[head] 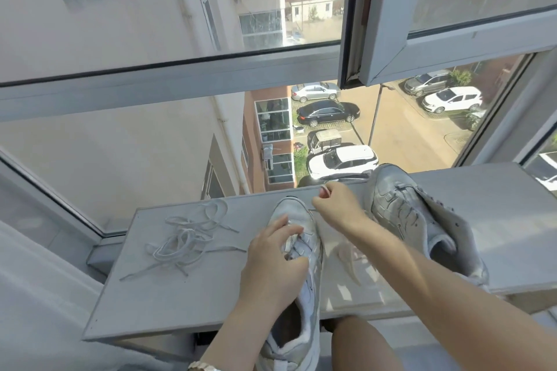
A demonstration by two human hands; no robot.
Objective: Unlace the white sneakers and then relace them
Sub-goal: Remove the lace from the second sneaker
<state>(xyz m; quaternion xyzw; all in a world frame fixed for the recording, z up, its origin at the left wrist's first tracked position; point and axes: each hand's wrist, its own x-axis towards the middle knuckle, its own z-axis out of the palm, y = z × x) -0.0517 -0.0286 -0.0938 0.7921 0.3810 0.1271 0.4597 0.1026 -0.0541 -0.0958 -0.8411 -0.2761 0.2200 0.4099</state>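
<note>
Sitting at a grey window ledge [211, 295] high above parked cars, a person worked on a pair of white sneakers, using the ledge as a bench. The nearer sneaker [295, 209] lay in the middle, toe toward the glass and heel overhanging the person's side, likely so its eyelets faced up within easy reach. The second sneaker [401, 214] rested tilted to the right, apparently laceless and set aside. A loose lace [187, 241] lay tangled on the ledge's left part, clear of the work and probably awaiting that second shoe. The left hand [274, 262] curled over the nearer sneaker's tongue and eyelet rows, its fingers gripping the upper to steady it. The right hand [337, 205], raised beside the toe, pinched a thin lace end [324, 189] between thumb and fingertips. Whether that lace was coming out or going back in could not be told.
</note>
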